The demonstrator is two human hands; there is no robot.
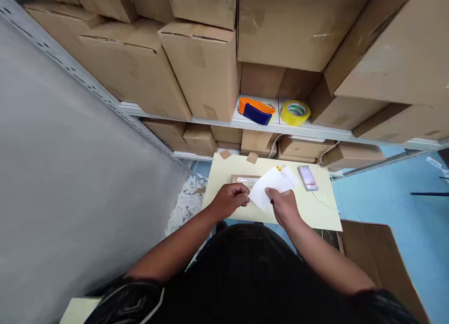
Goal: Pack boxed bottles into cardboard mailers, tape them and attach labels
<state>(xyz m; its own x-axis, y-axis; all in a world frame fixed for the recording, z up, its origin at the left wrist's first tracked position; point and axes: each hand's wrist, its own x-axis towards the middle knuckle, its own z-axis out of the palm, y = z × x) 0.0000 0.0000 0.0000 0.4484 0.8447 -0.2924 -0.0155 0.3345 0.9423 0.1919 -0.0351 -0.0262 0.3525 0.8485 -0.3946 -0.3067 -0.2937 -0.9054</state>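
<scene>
Head feed only, so I'm judging grip by eye. White sheet [277,179] is up over the middle of the table [219,174], tilted, overlapping the taped cardboard box [242,179] in this view (can't tell if they touch). Yellow mark [278,168] is near the sheet's far edge.

My take on handling: sheet is thin, so I'd hold it with light, even pressure, wrists low, and pull along its plane rather than up, or it'll crease. I'd also work short of the phone-like device [307,178], just right of the sheet.

Fingers: right hand [286,209] is closed on the sheet's near side, thumb flat on top, other fingers tucked beneath (mostly hidden). Left hand [229,200] has its fingers curled in at the sheet's left corner, thumb close to index. Whether they're parted or nipping that corner, I can't tell; too small from here.
</scene>
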